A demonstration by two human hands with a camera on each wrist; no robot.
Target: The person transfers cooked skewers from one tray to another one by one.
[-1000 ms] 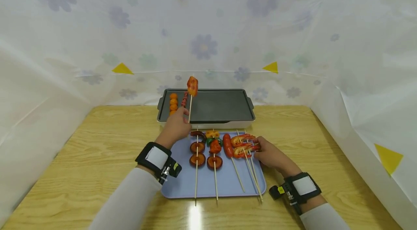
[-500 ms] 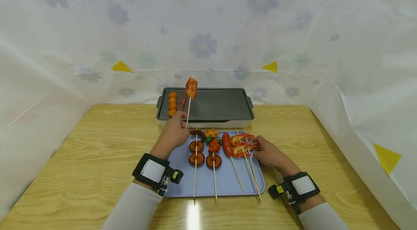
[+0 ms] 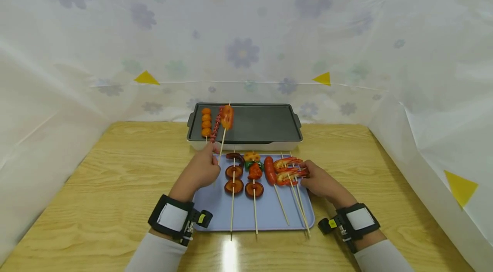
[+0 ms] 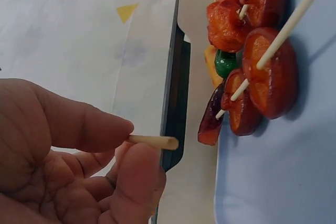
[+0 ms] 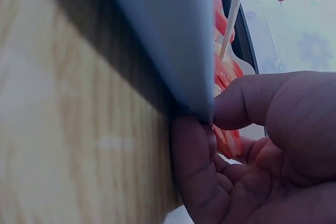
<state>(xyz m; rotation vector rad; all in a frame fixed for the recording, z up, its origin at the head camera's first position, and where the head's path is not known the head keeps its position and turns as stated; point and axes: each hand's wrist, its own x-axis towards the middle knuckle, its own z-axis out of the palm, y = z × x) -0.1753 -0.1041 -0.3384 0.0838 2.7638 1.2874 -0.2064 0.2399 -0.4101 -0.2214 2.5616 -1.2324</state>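
Observation:
My left hand [image 3: 198, 171] pinches the lower end of a skewer's wooden stick [image 4: 155, 141] between thumb and finger. The skewer's orange-brown piece of meat [image 3: 227, 118], like a chicken wing, appears over the left part of the griddle [image 3: 265, 122] in the head view; whether it touches the plate I cannot tell. With thumb and finger my right hand [image 3: 321, 182] grips the right rim of the blue tray [image 5: 163, 35], beside the shrimp skewers [image 3: 286, 171]. On the griddle's left side lie a skewer of orange balls [image 3: 206, 122] and a thin red meat skewer [image 3: 216, 124].
On the tray also lie a mushroom skewer [image 3: 233, 185], a mixed skewer with pepper [image 3: 254, 172] and a sausage skewer [image 3: 270, 170]; several sticks overhang its front edge. The wooden table [image 3: 127, 169] meets a flowered white sheet [image 3: 242, 54] behind the griddle.
My left hand has come down and slightly left, lowering the meat piece from above the griddle's far edge to in front of its plate. The right hand stays at the tray rim.

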